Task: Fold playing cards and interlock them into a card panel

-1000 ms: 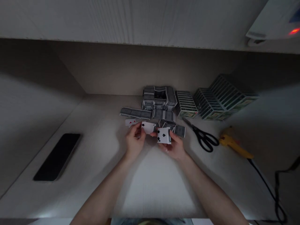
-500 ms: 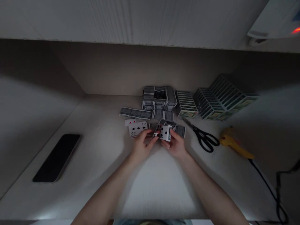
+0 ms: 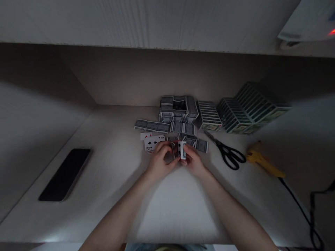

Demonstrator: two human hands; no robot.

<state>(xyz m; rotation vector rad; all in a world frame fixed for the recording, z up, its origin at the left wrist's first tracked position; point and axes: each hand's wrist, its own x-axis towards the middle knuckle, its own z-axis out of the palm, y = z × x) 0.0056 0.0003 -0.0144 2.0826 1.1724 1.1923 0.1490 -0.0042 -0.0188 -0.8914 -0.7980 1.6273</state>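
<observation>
My left hand [image 3: 160,161] and my right hand [image 3: 193,163] meet over the desk [image 3: 112,167], both closed on a small stack of playing cards [image 3: 179,150] held on edge between them. A face-up spade card [image 3: 153,143] lies just left of my left hand, with a red-pip card [image 3: 145,135] behind it. Behind the hands stands a small structure of folded grey-backed cards [image 3: 178,107], and flat strips of joined cards [image 3: 151,125] lie in front of it.
Black-handled scissors [image 3: 225,152] and a yellow glue gun [image 3: 263,163] with a black cord lie to the right. Rows of card packs [image 3: 246,108] stand at the back right. A dark phone [image 3: 65,173] rests at the left. A shelf hangs overhead.
My left hand laid the spade card down at the left and came back to the stack. The cards in my right hand turned from face-up to on edge.
</observation>
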